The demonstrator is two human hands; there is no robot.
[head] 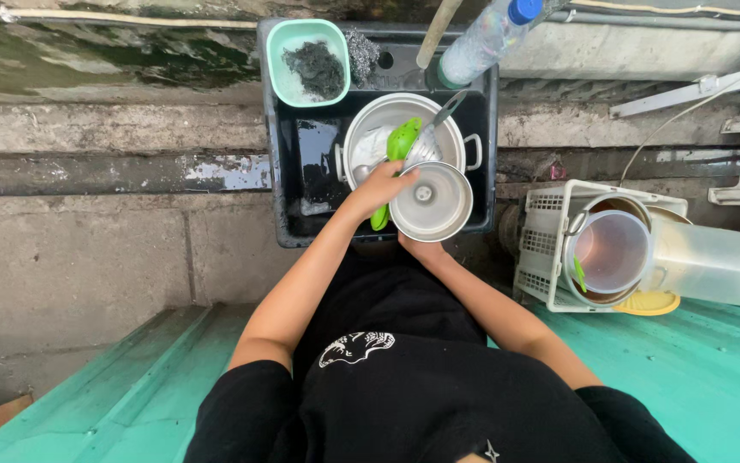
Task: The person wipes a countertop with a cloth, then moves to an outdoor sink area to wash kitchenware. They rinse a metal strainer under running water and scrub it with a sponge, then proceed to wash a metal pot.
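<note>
The left hand [385, 184] reaches over a black tub [284, 163] and its fingers are closed on a green utensil [401, 146], which slants from the hand up across a steel pot [396, 111] standing in the tub. The right hand [421, 247] comes up from below and is mostly hidden behind a round metal lid [432, 201]; it holds the lid by its lower edge, tilted toward the camera with the small centre knob showing, though the fingers themselves cannot be seen. The lid sits just in front of the pot, overlapping its near rim, and touches the left hand's knuckles on its left side. Inside the pot lie a spoon [361, 174] and a whisk [428, 141] whose handle leans out to the upper right. At the tub's far left corner rests a teal bowl [277, 60] with dark scouring stuff in it, and a steel wool pad [361, 51] lies just beside it. A clear bottle [481, 43] with a blue cap leans over the tub's far right corner. Well to the right, apart from the hands, a white crate [541, 249] lies holding a clear jug [704, 261] and a pot on its side. The tub stands against a concrete ledge [113, 129].
</note>
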